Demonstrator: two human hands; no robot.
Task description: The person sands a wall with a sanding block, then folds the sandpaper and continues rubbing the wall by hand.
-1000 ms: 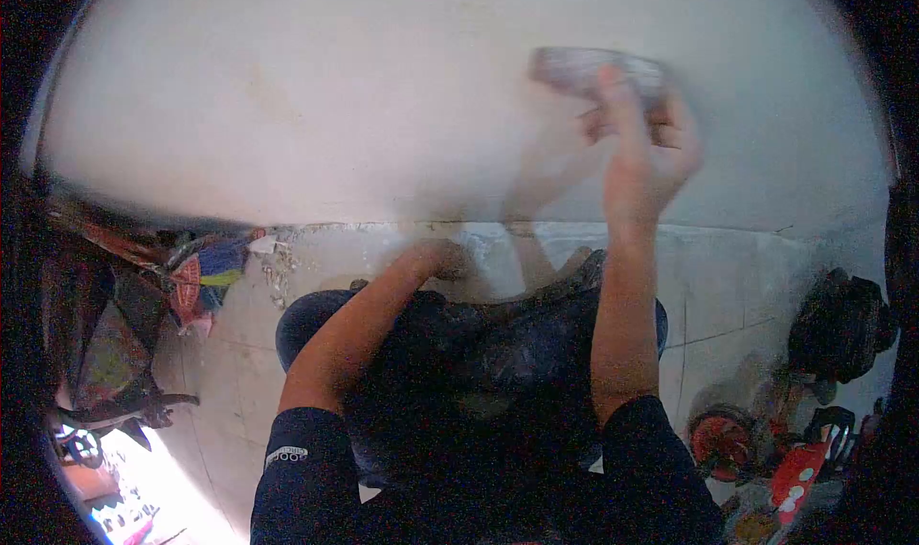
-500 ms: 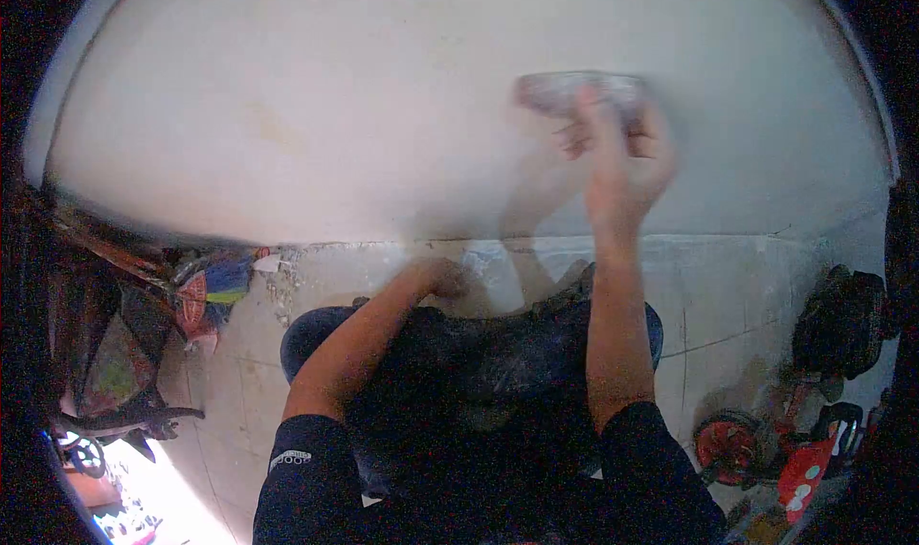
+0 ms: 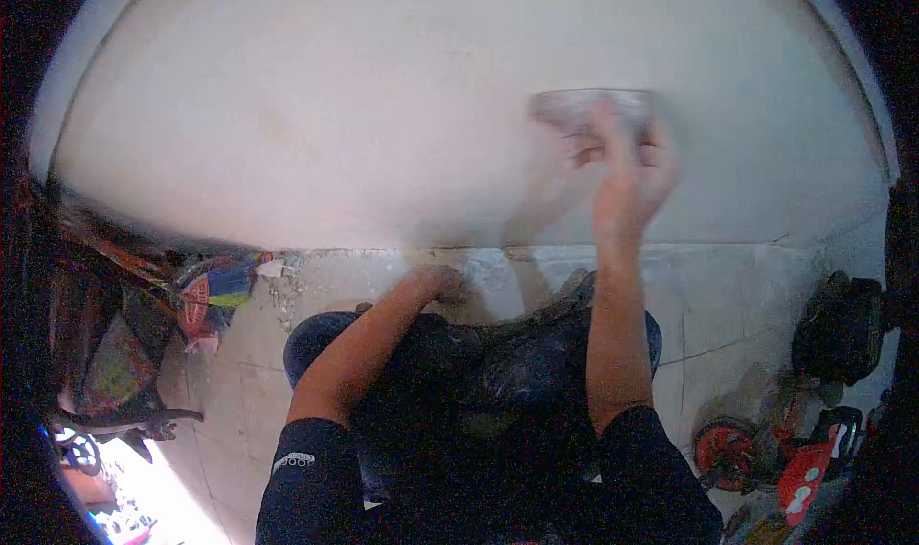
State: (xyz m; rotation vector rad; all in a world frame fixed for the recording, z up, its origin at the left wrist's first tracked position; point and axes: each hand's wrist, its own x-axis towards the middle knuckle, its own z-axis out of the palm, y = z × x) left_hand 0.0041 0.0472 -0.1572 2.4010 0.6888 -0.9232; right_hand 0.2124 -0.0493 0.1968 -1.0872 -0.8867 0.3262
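Note:
My right hand [image 3: 627, 157] is raised to the pale wall [image 3: 383, 95], smeared a little by motion. Its fingers grip a flat grey scraper-like piece [image 3: 603, 105], whose long straight upper edge lies against the wall surface. The thumb presses on the near face while other fingers curl below it. My left hand [image 3: 440, 282] rests low between my knees, near the foot of the wall, with its fingers curled in; I cannot tell whether it holds anything. Dark trousers [image 3: 522, 368] cover my bent legs below both forearms.
Tiled floor [image 3: 258, 392] meets the wall, with pale splashes [image 3: 287, 296] near the joint. Colourful bags or cloths [image 3: 211, 301] lie at the left. On the right are a black bag [image 3: 840, 330], a red-wheeled object [image 3: 725, 452] and a red white-spotted item [image 3: 804, 483].
My right hand has moved slightly down and to the right with the flat grey piece. My left hand stays by my knees. The whole view has shifted a little.

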